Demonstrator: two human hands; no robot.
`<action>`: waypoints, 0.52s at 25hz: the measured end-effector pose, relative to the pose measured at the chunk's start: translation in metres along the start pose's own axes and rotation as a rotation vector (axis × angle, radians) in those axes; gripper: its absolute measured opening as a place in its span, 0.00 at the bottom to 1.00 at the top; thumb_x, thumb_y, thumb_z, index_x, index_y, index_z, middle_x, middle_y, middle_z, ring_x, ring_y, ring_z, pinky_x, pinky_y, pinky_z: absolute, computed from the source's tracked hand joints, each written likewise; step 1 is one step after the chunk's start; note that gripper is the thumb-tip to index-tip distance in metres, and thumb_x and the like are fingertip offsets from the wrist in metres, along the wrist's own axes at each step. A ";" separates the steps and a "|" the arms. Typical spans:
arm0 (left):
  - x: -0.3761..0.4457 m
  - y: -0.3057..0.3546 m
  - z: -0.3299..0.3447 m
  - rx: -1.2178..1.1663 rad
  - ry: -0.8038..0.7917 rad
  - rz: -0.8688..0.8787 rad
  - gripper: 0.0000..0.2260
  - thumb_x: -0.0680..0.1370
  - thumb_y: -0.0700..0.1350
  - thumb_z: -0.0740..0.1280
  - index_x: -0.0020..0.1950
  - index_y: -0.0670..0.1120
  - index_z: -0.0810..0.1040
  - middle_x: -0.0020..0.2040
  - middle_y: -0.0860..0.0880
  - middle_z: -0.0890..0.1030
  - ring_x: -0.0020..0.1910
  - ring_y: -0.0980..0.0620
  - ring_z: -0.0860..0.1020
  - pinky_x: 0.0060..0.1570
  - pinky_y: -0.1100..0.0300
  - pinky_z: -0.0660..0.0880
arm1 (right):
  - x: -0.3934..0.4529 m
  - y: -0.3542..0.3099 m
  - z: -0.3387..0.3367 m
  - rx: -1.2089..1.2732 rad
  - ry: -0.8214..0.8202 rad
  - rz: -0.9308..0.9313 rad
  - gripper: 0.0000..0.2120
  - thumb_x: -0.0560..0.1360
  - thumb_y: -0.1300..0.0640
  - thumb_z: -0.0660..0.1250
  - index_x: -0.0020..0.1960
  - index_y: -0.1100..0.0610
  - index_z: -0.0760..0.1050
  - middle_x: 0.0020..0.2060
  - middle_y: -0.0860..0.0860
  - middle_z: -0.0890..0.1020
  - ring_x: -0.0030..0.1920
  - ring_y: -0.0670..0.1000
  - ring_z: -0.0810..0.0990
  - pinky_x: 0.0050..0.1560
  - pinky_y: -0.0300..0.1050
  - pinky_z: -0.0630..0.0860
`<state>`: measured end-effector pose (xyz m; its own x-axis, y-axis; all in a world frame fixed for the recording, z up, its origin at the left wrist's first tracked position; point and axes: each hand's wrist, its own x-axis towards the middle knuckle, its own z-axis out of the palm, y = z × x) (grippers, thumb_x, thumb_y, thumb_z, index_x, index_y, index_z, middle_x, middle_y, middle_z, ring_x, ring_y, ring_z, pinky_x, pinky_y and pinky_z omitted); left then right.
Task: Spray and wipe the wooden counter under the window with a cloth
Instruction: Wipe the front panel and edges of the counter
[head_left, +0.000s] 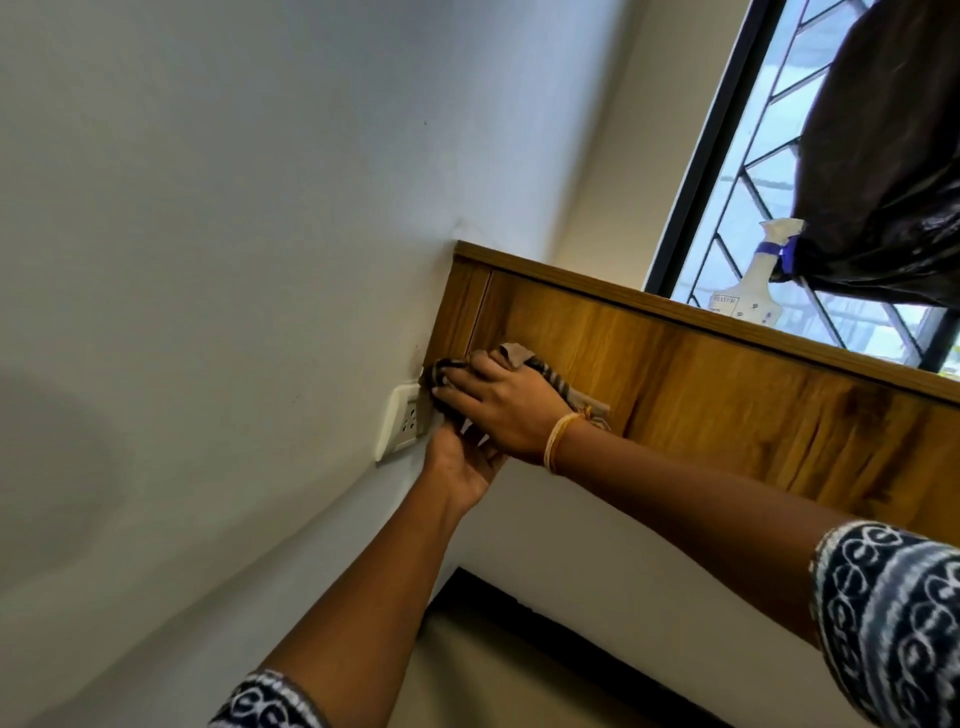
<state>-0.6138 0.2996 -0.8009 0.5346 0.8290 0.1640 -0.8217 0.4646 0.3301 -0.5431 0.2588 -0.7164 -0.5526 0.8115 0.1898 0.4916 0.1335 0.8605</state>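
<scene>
The wooden counter (727, 395) runs under the window (737, 171); the view is tilted and shows mainly its front panel. A striped brown cloth (519, 354) lies against the panel's left end, by the wall corner. My right hand (501, 408), a yellow band on its wrist, presses the cloth flat with straight, spread fingers. My left hand (462, 465) reaches up just below it, palm towards me, its fingers hidden behind the right hand and the cloth. A white spray bottle (748, 293) with a blue collar stands on the counter top by the window.
A white wall socket (401, 423) sits on the wall right beside the cloth's left edge. A black plastic bag (883, 156) hangs in front of the window, touching the spray bottle's head. A plain white wall (234, 208) fills the left.
</scene>
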 end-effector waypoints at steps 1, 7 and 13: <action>-0.003 -0.002 -0.001 -0.007 -0.003 0.002 0.14 0.81 0.52 0.58 0.62 0.49 0.76 0.53 0.42 0.84 0.52 0.44 0.83 0.48 0.49 0.81 | -0.003 -0.003 -0.002 0.008 -0.006 -0.023 0.23 0.83 0.52 0.52 0.77 0.53 0.60 0.74 0.56 0.68 0.70 0.60 0.66 0.62 0.54 0.69; 0.006 -0.002 -0.007 0.006 0.061 -0.028 0.19 0.83 0.57 0.50 0.66 0.49 0.69 0.59 0.41 0.76 0.58 0.37 0.77 0.58 0.45 0.72 | 0.033 0.070 -0.044 -0.053 0.277 0.291 0.26 0.77 0.57 0.56 0.75 0.56 0.66 0.71 0.59 0.72 0.67 0.66 0.71 0.63 0.59 0.70; 0.000 -0.004 -0.007 -0.126 -0.039 -0.073 0.15 0.83 0.50 0.55 0.65 0.47 0.74 0.57 0.41 0.81 0.55 0.43 0.81 0.49 0.51 0.81 | -0.018 -0.014 0.009 -0.056 0.040 0.045 0.26 0.81 0.53 0.49 0.78 0.54 0.58 0.74 0.58 0.66 0.71 0.63 0.66 0.61 0.57 0.72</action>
<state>-0.6116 0.2997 -0.8090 0.5991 0.7800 0.1811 -0.7974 0.5606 0.2231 -0.5340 0.2472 -0.7357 -0.5574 0.7927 0.2468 0.4790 0.0642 0.8755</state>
